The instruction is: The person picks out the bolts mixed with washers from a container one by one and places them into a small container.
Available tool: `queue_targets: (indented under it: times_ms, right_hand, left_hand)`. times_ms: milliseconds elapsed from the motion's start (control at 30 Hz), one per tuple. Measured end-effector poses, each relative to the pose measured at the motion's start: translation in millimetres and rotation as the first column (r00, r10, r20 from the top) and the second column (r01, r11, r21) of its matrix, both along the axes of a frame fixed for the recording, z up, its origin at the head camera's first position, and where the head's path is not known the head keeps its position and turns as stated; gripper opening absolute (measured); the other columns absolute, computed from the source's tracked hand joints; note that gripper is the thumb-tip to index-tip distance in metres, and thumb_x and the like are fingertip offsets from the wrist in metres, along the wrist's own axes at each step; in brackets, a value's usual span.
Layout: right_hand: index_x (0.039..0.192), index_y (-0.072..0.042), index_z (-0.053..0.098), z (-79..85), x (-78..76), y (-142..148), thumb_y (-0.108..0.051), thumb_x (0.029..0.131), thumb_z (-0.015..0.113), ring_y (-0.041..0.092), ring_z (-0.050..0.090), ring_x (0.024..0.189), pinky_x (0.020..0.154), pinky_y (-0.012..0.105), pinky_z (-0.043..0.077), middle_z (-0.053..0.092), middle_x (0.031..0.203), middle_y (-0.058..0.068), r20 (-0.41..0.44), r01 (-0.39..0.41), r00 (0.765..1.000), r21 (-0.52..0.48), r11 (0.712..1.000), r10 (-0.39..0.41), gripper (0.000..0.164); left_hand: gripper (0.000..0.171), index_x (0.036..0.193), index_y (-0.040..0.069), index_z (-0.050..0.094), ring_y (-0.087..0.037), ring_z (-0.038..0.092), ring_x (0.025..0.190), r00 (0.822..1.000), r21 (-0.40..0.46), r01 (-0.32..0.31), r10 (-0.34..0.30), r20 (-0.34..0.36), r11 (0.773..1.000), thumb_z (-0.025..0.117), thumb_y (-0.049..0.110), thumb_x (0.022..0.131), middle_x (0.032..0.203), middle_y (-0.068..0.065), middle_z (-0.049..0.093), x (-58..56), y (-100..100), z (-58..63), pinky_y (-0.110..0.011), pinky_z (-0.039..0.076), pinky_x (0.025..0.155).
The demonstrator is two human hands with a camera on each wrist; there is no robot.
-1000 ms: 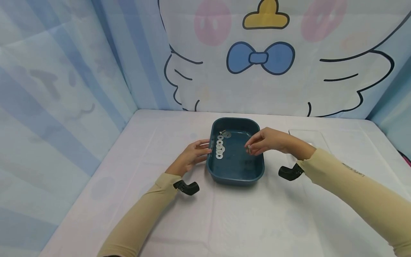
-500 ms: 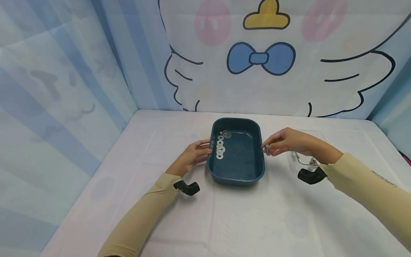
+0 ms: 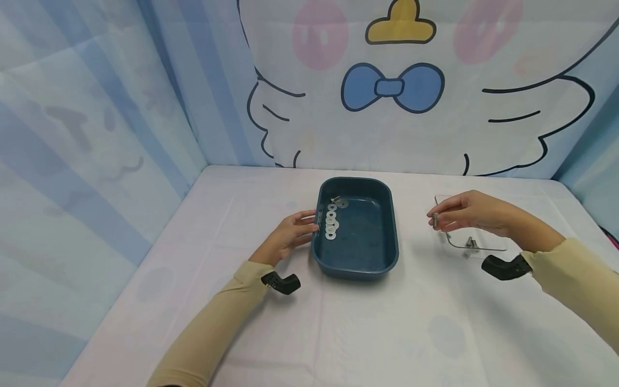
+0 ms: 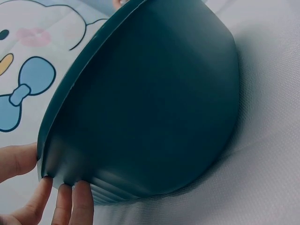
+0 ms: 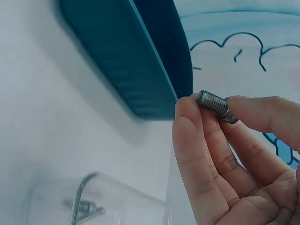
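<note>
My left hand (image 3: 287,235) rests its fingers against the left side of a dark teal tray (image 3: 360,273). In the left wrist view, straight fingertips (image 4: 82,201) touch the tray's outer wall near the rim. Flat washers (image 3: 331,229) lie in a rough column inside the tray, with a small metal bolt (image 3: 336,199) at the top end. To the right of the tray, my right hand (image 3: 471,212) is raised. Between thumb and fingers it pinches a short threaded bolt (image 5: 213,103), partly covered by the thumb tip.
Below the right hand stands a shallow clear plastic box (image 5: 140,193). It contains a bent metal rod (image 3: 476,248) and some bolts (image 3: 469,242). A white cloth covers the table (image 3: 387,333). Behind it hangs a printed curtain (image 3: 387,140).
My right hand has moved right with the bolt, from over the tray, past its right rim, to beside and above the clear box. The left hand and tray have stayed put.
</note>
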State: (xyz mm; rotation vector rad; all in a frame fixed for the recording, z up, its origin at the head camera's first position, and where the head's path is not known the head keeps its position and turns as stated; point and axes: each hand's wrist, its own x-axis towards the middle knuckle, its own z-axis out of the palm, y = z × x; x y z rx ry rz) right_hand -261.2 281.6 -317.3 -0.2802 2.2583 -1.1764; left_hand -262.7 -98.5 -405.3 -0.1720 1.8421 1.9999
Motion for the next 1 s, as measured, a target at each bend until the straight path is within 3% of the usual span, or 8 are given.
queue_targets:
  times_ms: [333,533,800,1000]
  right_hand:
    - [0.122,0.001,0.057,-2.0,1.4,39.9,-0.02,0.095,0.055,0.002,0.065,0.092,0.085,0.023,0.055,0.068,0.098,-0.014,-0.022,0.037,0.999,0.048,0.998,-0.036,0.034]
    - [0.106,-0.022,0.064,-5.9,-0.5,61.3,-0.016,0.095,0.055,0.002,0.067,0.089,0.082,0.021,0.055,0.069,0.095,-0.017,-0.022,0.079,0.997,0.037,0.996,-0.078,0.015]
    - [0.101,-0.028,0.063,-10.6,-3.2,80.7,-0.015,0.095,0.055,0.0,0.066,0.088,0.08,0.019,0.055,0.068,0.093,-0.018,-0.027,0.135,0.991,0.056,0.989,-0.134,0.016]
    - [0.093,-0.035,0.064,-12.2,-5.1,94.1,-0.009,0.095,0.052,0.001,0.068,0.086,0.077,0.018,0.056,0.069,0.093,-0.017,-0.006,0.146,0.989,-0.009,0.989,-0.146,0.029]
  left_hand:
    - [0.051,0.138,0.012,0.045,-0.028,0.05,0.128,1.0,-0.002,-0.008,0.008,0.007,1.0,0.06,0.004,0.09,0.142,-0.011,0.047,-1.1,0.2,-0.6,-0.043,0.04,0.108]
    - [0.051,0.138,0.011,0.045,-0.028,0.05,0.128,1.0,0.0,-0.011,0.011,0.009,1.0,0.06,0.004,0.09,0.142,-0.011,0.047,-0.6,0.5,-0.1,-0.043,0.04,0.107]
    - [0.052,0.138,0.011,0.045,-0.028,0.049,0.128,1.0,0.008,-0.007,0.007,0.007,1.0,0.06,0.003,0.089,0.142,-0.011,0.047,-0.9,-0.1,-0.3,-0.043,0.04,0.108]
    - [0.051,0.137,0.011,0.045,-0.028,0.05,0.128,1.0,0.006,-0.012,0.012,0.015,1.0,0.06,0.003,0.089,0.142,-0.011,0.048,-2.1,0.3,-1.2,-0.043,0.04,0.108]
